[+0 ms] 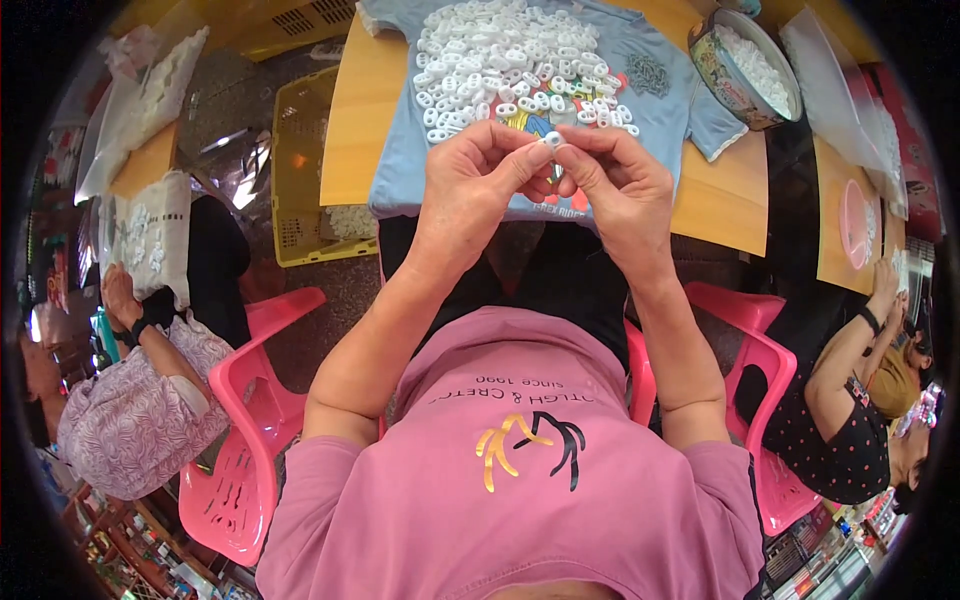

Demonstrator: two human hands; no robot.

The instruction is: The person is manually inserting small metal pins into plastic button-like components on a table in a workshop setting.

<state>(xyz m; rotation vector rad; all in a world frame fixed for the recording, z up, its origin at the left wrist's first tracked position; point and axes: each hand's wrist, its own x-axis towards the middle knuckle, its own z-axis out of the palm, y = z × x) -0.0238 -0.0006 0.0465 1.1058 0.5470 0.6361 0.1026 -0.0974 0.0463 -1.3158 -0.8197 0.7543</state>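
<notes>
My left hand [475, 185] and my right hand [622, 195] meet above the near edge of the table. Between their thumbs and forefingers they pinch one small white plastic piece [553, 139] with a hole facing up. Fingers cover most of it. Just beyond, a heap of white oval two-hole plastic pieces [500, 60] lies on a light blue T-shirt [400, 150] spread over the wooden table [352, 110]. To the right of the heap sits a small pile of grey metal bits [648, 76], too small to name.
A round printed tin [722, 75] of white pieces stands at the table's right. A yellow crate [300, 180] is on the left. Pink chair arms [275, 312] flank me. Co-workers sit at both sides, a patterned sleeve [140, 410] left and a dotted top [840, 440] right.
</notes>
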